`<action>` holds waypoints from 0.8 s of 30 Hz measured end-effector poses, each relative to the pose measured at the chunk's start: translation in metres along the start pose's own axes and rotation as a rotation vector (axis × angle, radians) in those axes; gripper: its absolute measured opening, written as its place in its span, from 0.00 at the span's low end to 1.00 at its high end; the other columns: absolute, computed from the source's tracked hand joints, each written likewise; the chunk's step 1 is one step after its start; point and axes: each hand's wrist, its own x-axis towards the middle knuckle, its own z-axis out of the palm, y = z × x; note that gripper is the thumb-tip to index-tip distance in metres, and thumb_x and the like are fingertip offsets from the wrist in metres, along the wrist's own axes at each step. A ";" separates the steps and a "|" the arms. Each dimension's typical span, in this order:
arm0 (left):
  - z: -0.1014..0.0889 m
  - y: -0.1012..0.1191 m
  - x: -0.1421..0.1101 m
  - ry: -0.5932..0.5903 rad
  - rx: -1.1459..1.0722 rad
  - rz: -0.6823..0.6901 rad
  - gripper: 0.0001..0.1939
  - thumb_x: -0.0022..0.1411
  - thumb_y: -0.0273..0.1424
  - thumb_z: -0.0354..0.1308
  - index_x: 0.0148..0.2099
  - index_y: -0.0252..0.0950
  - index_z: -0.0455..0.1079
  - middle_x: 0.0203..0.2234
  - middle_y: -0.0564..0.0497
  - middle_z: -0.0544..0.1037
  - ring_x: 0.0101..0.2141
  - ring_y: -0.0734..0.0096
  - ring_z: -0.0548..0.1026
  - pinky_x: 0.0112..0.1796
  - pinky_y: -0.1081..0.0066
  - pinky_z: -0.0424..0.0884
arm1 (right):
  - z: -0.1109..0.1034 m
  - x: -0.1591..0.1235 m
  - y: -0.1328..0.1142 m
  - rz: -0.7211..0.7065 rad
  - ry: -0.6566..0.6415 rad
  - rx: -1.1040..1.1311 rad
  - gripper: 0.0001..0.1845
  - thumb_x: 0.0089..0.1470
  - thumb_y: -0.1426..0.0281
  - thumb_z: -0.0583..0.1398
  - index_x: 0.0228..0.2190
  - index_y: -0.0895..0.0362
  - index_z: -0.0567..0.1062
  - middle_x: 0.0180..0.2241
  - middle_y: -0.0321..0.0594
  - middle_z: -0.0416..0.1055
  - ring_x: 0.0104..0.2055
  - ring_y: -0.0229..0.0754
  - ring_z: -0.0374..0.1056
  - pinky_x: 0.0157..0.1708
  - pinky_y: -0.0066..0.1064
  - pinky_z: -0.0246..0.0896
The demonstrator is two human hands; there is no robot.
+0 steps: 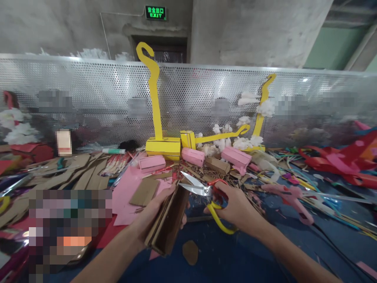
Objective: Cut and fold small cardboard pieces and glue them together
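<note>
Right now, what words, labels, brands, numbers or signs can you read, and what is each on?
"安全出口" on the lit wall sign, upper line.
"EXIT" on the same sign, lower line.
Perforated metal panel: its patches are too blurred to read.
White-and-green tube: too small to tell.
Scissors, held cardboard: none readable.

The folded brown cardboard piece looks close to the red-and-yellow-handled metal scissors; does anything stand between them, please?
Nothing visible does: the scissors, open in the right hand, overlap the upper end of the cardboard piece in the left hand. Contact is unclear.
</note>
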 end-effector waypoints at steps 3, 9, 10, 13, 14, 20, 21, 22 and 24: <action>-0.001 0.000 0.000 -0.013 0.010 -0.001 0.26 0.64 0.50 0.56 0.49 0.32 0.73 0.34 0.44 0.81 0.23 0.67 0.79 0.25 0.70 0.75 | 0.001 0.000 0.003 0.010 -0.011 0.015 0.16 0.47 0.60 0.67 0.26 0.54 0.67 0.22 0.30 0.67 0.24 0.37 0.58 0.24 0.27 0.50; -0.003 -0.002 0.001 0.008 0.002 -0.003 0.26 0.64 0.50 0.57 0.49 0.31 0.72 0.34 0.43 0.81 0.24 0.67 0.79 0.26 0.70 0.76 | -0.001 0.000 0.008 -0.019 0.042 -0.025 0.19 0.46 0.60 0.68 0.21 0.54 0.64 0.18 0.28 0.59 0.22 0.34 0.51 0.21 0.26 0.45; -0.003 -0.002 0.001 0.013 0.000 -0.006 0.26 0.64 0.50 0.57 0.49 0.31 0.72 0.34 0.43 0.81 0.24 0.66 0.80 0.26 0.70 0.76 | -0.001 0.000 0.009 -0.019 0.044 -0.022 0.19 0.46 0.60 0.68 0.21 0.54 0.64 0.18 0.28 0.59 0.22 0.34 0.50 0.21 0.26 0.44; -0.003 -0.002 0.000 0.017 -0.009 -0.002 0.25 0.64 0.50 0.57 0.48 0.32 0.72 0.34 0.42 0.81 0.24 0.66 0.79 0.26 0.70 0.76 | -0.001 -0.001 0.012 -0.017 0.036 0.000 0.20 0.46 0.58 0.68 0.20 0.55 0.64 0.17 0.28 0.59 0.22 0.34 0.50 0.21 0.26 0.44; -0.003 -0.001 0.000 0.018 -0.011 -0.004 0.25 0.64 0.50 0.57 0.48 0.32 0.72 0.34 0.42 0.81 0.24 0.66 0.79 0.26 0.70 0.76 | -0.001 -0.001 0.013 -0.012 0.033 0.007 0.21 0.47 0.57 0.67 0.20 0.55 0.64 0.17 0.28 0.59 0.22 0.34 0.50 0.21 0.26 0.43; -0.001 0.001 0.001 0.011 0.003 0.033 0.23 0.65 0.47 0.57 0.48 0.30 0.73 0.33 0.44 0.80 0.23 0.68 0.78 0.26 0.70 0.75 | 0.002 0.001 0.015 0.040 0.029 0.011 0.21 0.49 0.56 0.66 0.20 0.55 0.64 0.17 0.29 0.59 0.22 0.34 0.50 0.22 0.26 0.43; 0.000 0.002 0.001 0.012 0.003 0.042 0.23 0.65 0.47 0.57 0.48 0.31 0.73 0.32 0.44 0.80 0.22 0.68 0.77 0.25 0.70 0.75 | 0.002 0.001 0.015 0.054 0.037 0.008 0.21 0.49 0.56 0.66 0.21 0.55 0.64 0.17 0.29 0.60 0.22 0.35 0.51 0.22 0.27 0.44; 0.001 0.002 0.001 0.019 0.001 0.045 0.23 0.65 0.47 0.57 0.47 0.31 0.73 0.32 0.45 0.80 0.22 0.68 0.77 0.25 0.70 0.74 | 0.002 0.002 0.015 0.067 0.045 0.006 0.20 0.48 0.56 0.67 0.22 0.55 0.64 0.18 0.29 0.61 0.23 0.35 0.53 0.23 0.27 0.45; 0.004 0.003 0.000 0.050 -0.009 0.048 0.21 0.65 0.46 0.57 0.46 0.32 0.73 0.30 0.46 0.80 0.22 0.68 0.77 0.24 0.71 0.74 | 0.002 0.002 0.015 0.081 0.056 -0.001 0.19 0.47 0.57 0.67 0.25 0.54 0.66 0.21 0.31 0.64 0.24 0.37 0.57 0.24 0.27 0.48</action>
